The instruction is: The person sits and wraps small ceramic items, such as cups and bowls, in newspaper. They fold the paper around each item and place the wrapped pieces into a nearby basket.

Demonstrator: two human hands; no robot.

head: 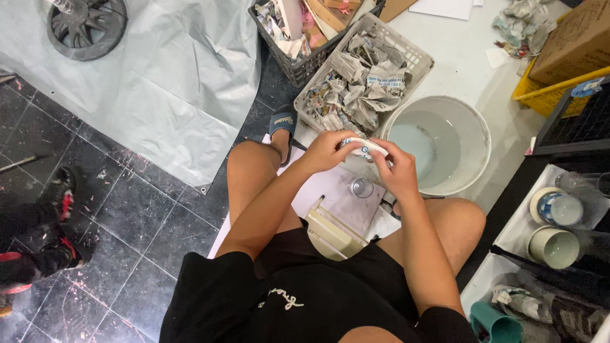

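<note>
Left hand [326, 151] and right hand [395, 170], fingers closed together on one small white wrapped object [363, 148], held above knees. One white bucket [445, 143] just beyond. Two baskets: grey basket [416, 60] of crumpled newspaper, dark basket [298, 67]. Two cups [554, 246] at right.

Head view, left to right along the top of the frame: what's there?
Black fan wheel → grey tarp → dark basket → grey basket of crumpled newspaper → yellow crate under a cardboard box.

Grey bucket [473, 127], perhaps holding water, beside paper-filled basket [416, 60].
</note>
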